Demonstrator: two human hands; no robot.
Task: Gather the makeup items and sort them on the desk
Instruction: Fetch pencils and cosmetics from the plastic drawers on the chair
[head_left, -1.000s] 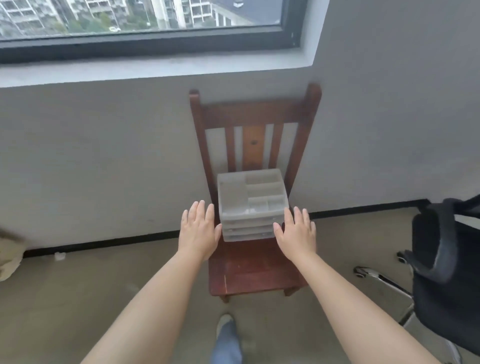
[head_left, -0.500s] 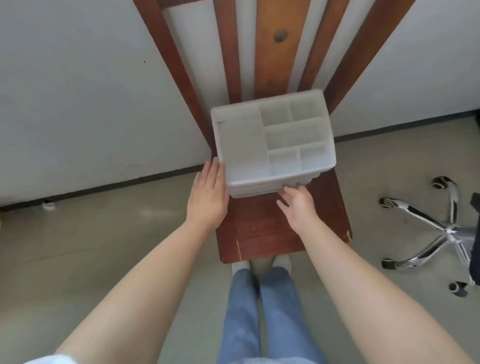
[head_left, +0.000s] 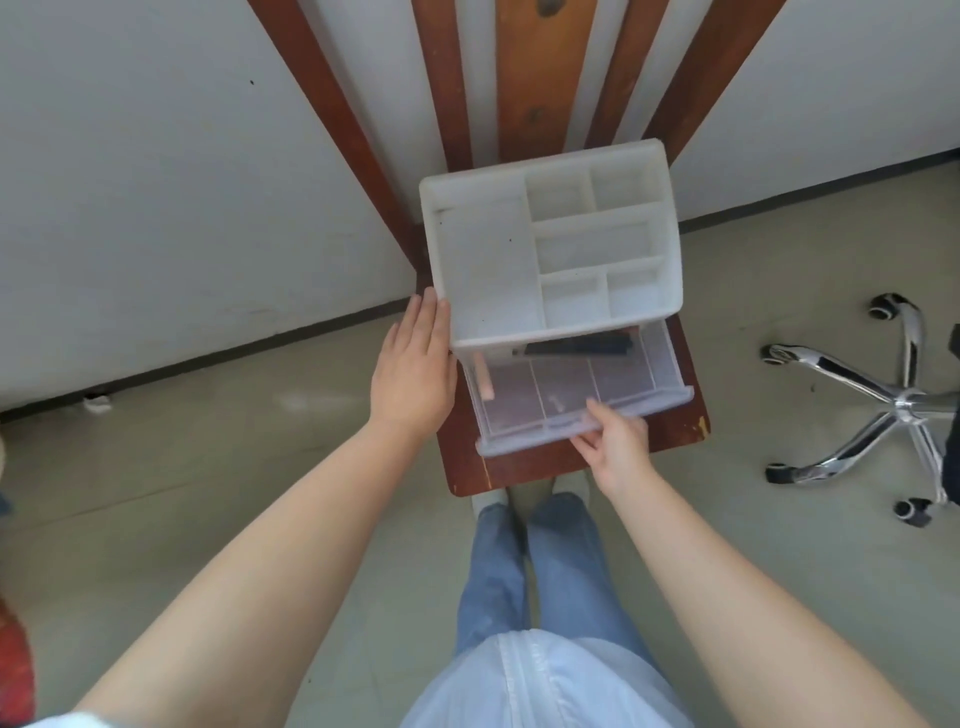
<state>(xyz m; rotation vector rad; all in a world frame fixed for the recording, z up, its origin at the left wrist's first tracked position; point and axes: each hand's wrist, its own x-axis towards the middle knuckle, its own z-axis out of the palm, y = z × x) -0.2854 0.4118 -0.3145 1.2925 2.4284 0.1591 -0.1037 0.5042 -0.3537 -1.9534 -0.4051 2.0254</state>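
While left hand (head_left: 413, 371) lies flat vs white organizer (head_left: 550, 244), right hand (head_left: 615, 441) fingers pinch clear drawer (head_left: 566, 400).

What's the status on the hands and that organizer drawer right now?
Left hand flat against organizer side. Right hand pinching open drawer front. Black item, pink stick inside. Nothing blocking.

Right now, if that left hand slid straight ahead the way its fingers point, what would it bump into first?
Probably the wooden chair's backrest post. The left hand lies flat along the white organizer's left side, fingers pointing at it; depth is unclear.
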